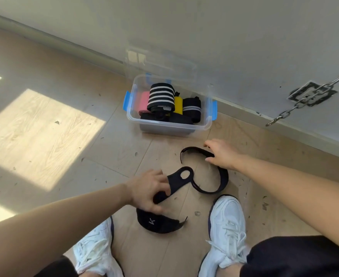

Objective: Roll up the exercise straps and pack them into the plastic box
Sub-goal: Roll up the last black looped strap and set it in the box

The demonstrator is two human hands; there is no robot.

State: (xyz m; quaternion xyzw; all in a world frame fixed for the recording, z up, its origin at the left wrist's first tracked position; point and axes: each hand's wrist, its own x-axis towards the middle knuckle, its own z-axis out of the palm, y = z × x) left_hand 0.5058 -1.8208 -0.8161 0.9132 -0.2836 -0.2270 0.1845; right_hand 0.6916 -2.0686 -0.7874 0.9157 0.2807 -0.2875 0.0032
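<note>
Above white sneakers (227, 222), left hand (144, 188) pinches black strap (223, 177); flat right hand (222, 154) perhaps presses its tail.

Black strap (223, 177) sprawls across the wood floor (64, 136).
The left hand (148, 188) grips its padded end (the one with the oval hole); the right hand (222, 154) rests on its far curve, near the clear plastic box (164, 129) holding rolled straps (160, 95).

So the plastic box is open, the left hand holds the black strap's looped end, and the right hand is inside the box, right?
Not quite. In the head view the right hand is outside the plastic box, resting on the black strap on the floor. The left hand does hold the looped end.
</note>
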